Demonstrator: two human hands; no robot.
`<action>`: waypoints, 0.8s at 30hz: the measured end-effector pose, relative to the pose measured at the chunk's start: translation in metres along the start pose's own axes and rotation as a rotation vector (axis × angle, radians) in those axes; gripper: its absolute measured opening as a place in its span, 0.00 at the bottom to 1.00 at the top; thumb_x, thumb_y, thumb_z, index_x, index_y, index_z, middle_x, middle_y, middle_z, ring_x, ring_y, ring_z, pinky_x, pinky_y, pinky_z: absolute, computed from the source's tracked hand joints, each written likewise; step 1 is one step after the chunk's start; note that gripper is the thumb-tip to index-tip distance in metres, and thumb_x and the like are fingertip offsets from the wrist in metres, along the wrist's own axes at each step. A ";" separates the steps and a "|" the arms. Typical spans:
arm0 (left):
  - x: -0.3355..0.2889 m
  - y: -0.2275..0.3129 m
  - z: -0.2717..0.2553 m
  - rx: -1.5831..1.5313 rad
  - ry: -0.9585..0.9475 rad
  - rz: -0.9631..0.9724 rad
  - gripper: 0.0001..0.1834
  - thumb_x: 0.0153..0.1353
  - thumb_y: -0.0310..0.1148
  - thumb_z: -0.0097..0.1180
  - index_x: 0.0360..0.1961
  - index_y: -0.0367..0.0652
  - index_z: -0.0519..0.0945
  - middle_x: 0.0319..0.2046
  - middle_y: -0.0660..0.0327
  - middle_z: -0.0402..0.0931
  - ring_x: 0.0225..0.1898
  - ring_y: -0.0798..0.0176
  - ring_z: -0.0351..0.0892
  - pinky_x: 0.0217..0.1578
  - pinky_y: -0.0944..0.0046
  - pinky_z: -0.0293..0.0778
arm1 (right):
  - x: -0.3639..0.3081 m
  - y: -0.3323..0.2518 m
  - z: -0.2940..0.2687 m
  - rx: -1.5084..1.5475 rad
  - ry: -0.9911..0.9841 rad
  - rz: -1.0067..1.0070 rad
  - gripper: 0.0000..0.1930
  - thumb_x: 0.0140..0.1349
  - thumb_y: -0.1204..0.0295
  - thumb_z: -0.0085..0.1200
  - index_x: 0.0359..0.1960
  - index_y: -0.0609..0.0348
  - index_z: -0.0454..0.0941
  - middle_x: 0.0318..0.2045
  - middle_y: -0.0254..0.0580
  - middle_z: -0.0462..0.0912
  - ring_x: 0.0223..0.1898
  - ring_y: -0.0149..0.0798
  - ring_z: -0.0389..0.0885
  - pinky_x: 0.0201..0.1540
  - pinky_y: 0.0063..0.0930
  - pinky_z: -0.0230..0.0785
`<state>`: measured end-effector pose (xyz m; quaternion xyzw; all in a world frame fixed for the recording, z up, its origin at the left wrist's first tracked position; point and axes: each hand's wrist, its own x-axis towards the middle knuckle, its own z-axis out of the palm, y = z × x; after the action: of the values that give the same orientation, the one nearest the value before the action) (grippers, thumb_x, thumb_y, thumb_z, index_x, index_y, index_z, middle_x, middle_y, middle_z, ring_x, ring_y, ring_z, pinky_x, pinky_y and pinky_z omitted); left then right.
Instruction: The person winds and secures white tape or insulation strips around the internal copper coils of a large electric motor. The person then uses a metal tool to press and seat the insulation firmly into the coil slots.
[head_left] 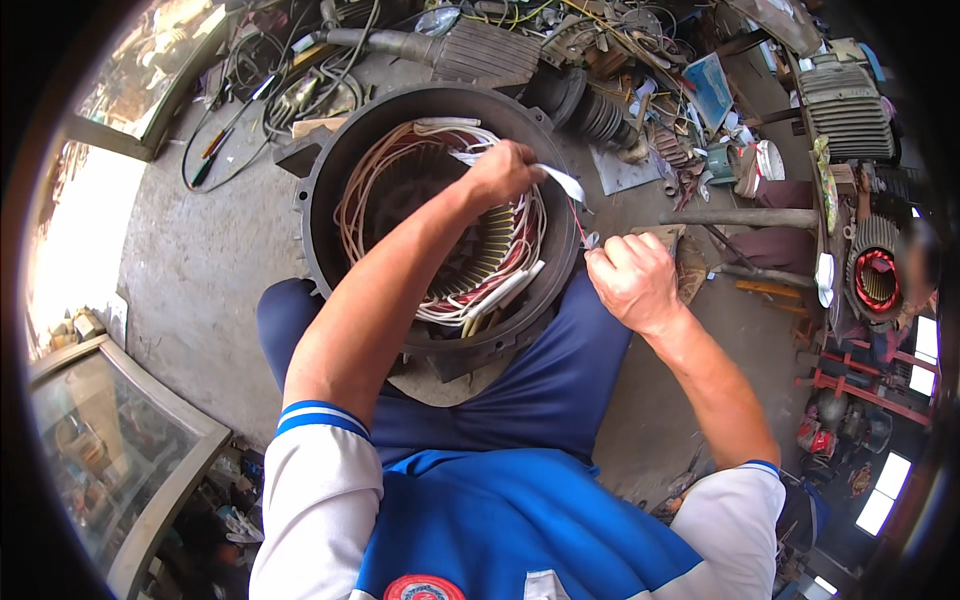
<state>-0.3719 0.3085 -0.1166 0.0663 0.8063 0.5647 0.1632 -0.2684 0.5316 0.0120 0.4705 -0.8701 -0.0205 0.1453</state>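
Note:
A large round motor stator housing (313, 215) stands between my knees, its bore facing up. Bundled winding wires (350, 200) circle the slots inside, partly covered by white sleeves (500, 290). My left hand (503, 175) is closed over the far right part of the winding, pinching a strip of white tape (565, 184) whose loose end curls out over the housing's rim. Just right of the rim, my right hand (632, 280) is closed in a fist. A thin reddish strand (579, 225) runs from near the tape to a small pale bit at its fingers.
Beyond the housing lie a finned motor part (487, 52), a dark ribbed shaft piece (590, 105) and tangled cables (310, 95). A finned motor casing (845, 110) and a smaller stator (873, 278) stand at right. A glazed frame (190, 450) is at lower left.

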 end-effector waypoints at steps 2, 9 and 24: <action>0.001 0.025 -0.020 -0.315 0.074 -0.168 0.14 0.66 0.38 0.64 0.39 0.35 0.86 0.28 0.57 0.84 0.27 0.63 0.83 0.29 0.63 0.78 | 0.002 0.005 0.005 -0.008 0.015 0.016 0.07 0.53 0.71 0.58 0.21 0.51 0.72 0.20 0.33 0.68 0.24 0.36 0.73 0.29 0.34 0.62; 0.001 0.036 -0.045 -0.510 0.135 -0.003 0.24 0.68 0.34 0.64 0.62 0.34 0.78 0.45 0.55 0.85 0.41 0.65 0.85 0.40 0.64 0.80 | 0.030 0.003 0.031 0.010 -0.018 -0.014 0.09 0.53 0.71 0.59 0.20 0.49 0.70 0.19 0.32 0.69 0.23 0.37 0.75 0.28 0.35 0.63; -0.053 -0.028 -0.009 0.284 0.037 -0.044 0.36 0.58 0.39 0.65 0.67 0.38 0.72 0.54 0.41 0.82 0.58 0.42 0.81 0.59 0.49 0.75 | 0.032 -0.012 0.050 0.301 -0.091 0.648 0.11 0.63 0.62 0.60 0.28 0.56 0.79 0.25 0.46 0.83 0.31 0.57 0.84 0.34 0.50 0.73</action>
<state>-0.3229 0.2756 -0.1297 0.0607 0.8822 0.4423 0.1494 -0.2889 0.4932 -0.0301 0.1851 -0.9729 0.1340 0.0346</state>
